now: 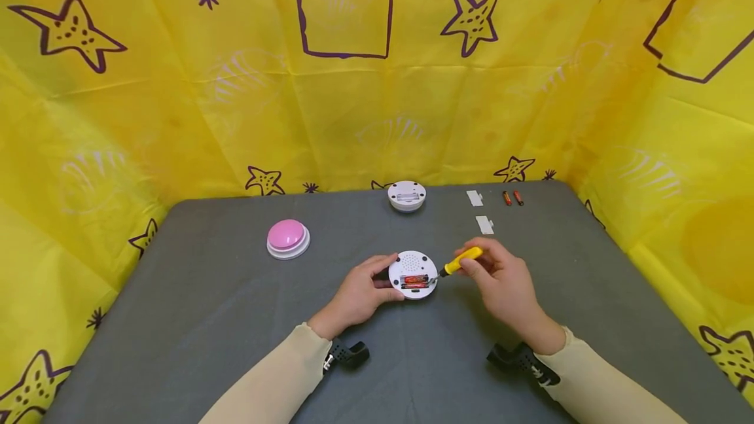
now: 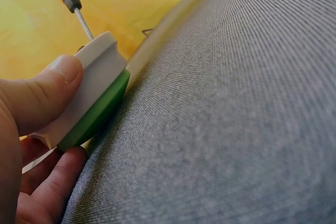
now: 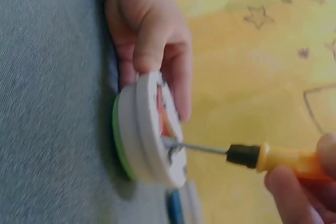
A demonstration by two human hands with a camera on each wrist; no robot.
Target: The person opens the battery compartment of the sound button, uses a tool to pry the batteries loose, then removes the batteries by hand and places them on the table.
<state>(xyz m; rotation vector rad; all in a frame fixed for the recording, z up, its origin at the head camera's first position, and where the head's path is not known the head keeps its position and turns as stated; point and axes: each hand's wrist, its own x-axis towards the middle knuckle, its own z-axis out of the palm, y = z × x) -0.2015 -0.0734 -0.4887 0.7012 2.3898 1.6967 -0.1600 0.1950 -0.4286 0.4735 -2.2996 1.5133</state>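
Note:
My left hand [image 1: 359, 292] grips the edge of a round white push button [image 1: 411, 263] with its underside up and a green dome [image 2: 102, 109] beneath. Its thumb lies on the near edge, with the fingers round the far side and below. Two red batteries [image 1: 415, 285] lie in the uncovered compartment. In my right hand [image 1: 508, 283] a yellow screwdriver [image 1: 464, 259] is pinched by its handle. The metal shaft [image 3: 202, 148] slants down to the compartment, its tip right at the end of the batteries in the right wrist view.
Further left stands a pink-domed button [image 1: 286, 235]. At the back, another white button [image 1: 406, 195] lies upside down with its compartment uncovered. Two white battery covers [image 1: 485, 224] and two loose red batteries [image 1: 512, 198] lie back right on the grey tabletop [image 1: 206, 300]. Yellow cloth [image 1: 235, 84] surrounds the table.

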